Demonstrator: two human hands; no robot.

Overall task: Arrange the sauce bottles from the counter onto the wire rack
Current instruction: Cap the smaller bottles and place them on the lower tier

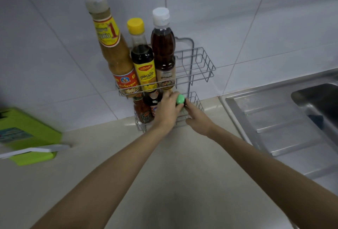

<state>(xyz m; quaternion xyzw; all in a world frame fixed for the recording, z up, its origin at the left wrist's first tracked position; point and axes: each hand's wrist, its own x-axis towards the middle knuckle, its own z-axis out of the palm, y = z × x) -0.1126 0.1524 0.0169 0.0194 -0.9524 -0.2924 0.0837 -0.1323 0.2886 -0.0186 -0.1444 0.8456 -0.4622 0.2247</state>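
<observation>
Counter (161, 155), wire rack (201, 64) — left hand (167, 109) fast around green-capped bottle (180, 99) (lower tier); right hand (197, 119) — grip unclear

We see three bottles (142, 60) standing in the rack's (191, 60) upper tier, with more below. The sink (274, 115) lies to our right and a box (27, 133) to our left.

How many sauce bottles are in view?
6. Upper tier of wire rack: tan-sauce bottle, yellow-capped bottle, brown-sauce bottle. Lower tier: red-sauce bottle, dark bottle, green-capped bottle gripped by left hand. More may be hidden.
</observation>
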